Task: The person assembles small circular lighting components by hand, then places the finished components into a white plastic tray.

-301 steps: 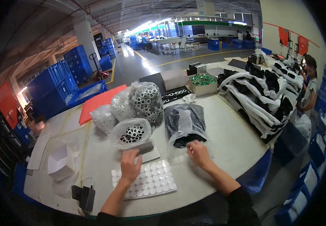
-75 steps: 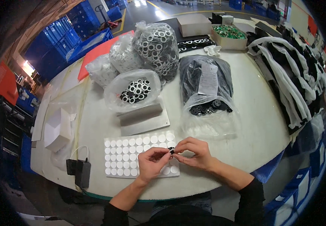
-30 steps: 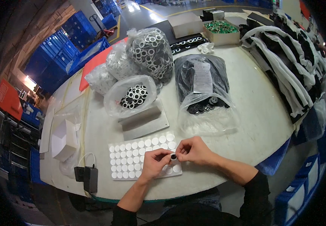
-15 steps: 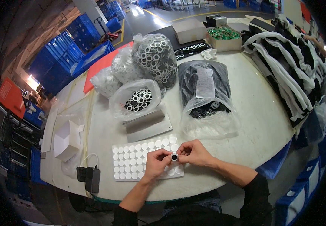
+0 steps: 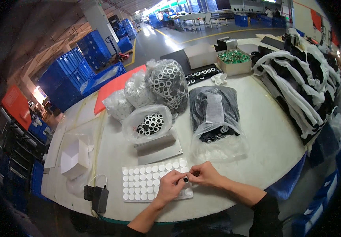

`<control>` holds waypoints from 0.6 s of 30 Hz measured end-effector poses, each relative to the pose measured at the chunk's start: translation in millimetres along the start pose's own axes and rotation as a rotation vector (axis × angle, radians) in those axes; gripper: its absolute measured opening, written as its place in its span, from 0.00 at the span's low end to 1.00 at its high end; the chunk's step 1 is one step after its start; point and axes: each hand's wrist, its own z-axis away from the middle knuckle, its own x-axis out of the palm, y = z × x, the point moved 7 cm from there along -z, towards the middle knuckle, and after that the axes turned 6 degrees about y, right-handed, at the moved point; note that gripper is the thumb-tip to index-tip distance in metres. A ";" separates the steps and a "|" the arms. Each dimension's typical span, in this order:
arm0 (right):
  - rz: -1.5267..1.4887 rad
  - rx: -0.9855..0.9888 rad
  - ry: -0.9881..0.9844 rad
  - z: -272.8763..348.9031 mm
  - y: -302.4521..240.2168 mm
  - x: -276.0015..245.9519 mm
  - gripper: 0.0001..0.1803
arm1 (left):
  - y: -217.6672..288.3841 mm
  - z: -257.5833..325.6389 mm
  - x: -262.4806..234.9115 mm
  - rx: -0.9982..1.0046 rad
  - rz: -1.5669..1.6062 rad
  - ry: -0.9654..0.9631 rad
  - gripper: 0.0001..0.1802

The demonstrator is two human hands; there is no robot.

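My left hand [image 5: 172, 185] and my right hand [image 5: 205, 174] meet over the near middle of the table. Between their pinched fingertips is a small round black part [image 5: 185, 179], its pale rim mostly hidden by the fingers. Under my hands lies a flat white tray [image 5: 124, 189] with rows of white round discs [image 5: 142, 183]. Just beyond it stands a bent grey metal plate [image 5: 160, 152]. An open plastic bag [image 5: 131, 132] of black and white rings sits behind that plate. Farther right, another open bag [image 5: 213, 108] holds black round parts, with a paper label on top.
Knotted clear bags of rings [image 5: 166, 85] stand at the back left near a red sheet [image 5: 105, 96]. A white box [image 5: 75, 158] and a black power adapter [image 5: 99, 199] lie at left. A box of green parts [image 5: 235, 59] is at the back; black and white bundles [image 5: 296, 87] fill the right.
The view has tilted up, so the table sits lower in the picture. My fingers have turned the small round part, and its pale ring shows less than before.
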 end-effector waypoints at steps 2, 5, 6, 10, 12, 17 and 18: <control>-0.199 0.138 -0.094 0.5 2.4 7.6 0.12 | -5.7 1.0 -1.1 -0.060 0.099 0.046 0.12; -0.314 0.054 -0.069 2.1 -12.6 7.3 0.12 | -13.1 1.1 -3.5 -0.137 0.297 0.081 0.12; -0.312 0.037 -0.072 3.2 -12.9 9.6 0.12 | -18.2 2.9 -3.2 -0.241 0.416 0.087 0.11; -0.389 -0.017 0.015 7.3 -9.5 8.4 0.13 | -14.7 13.4 1.9 -0.294 0.547 0.095 0.10; -0.517 0.136 -0.125 8.5 6.8 21.7 0.15 | -15.9 17.5 1.0 -0.306 0.546 0.089 0.10; -0.690 0.297 -0.284 5.2 8.0 27.4 0.15 | -28.5 -1.7 -12.7 -0.453 0.513 0.009 0.09; -0.682 0.324 -0.215 6.3 13.4 22.4 0.15 | -22.8 -20.6 -24.4 -0.423 0.484 0.020 0.08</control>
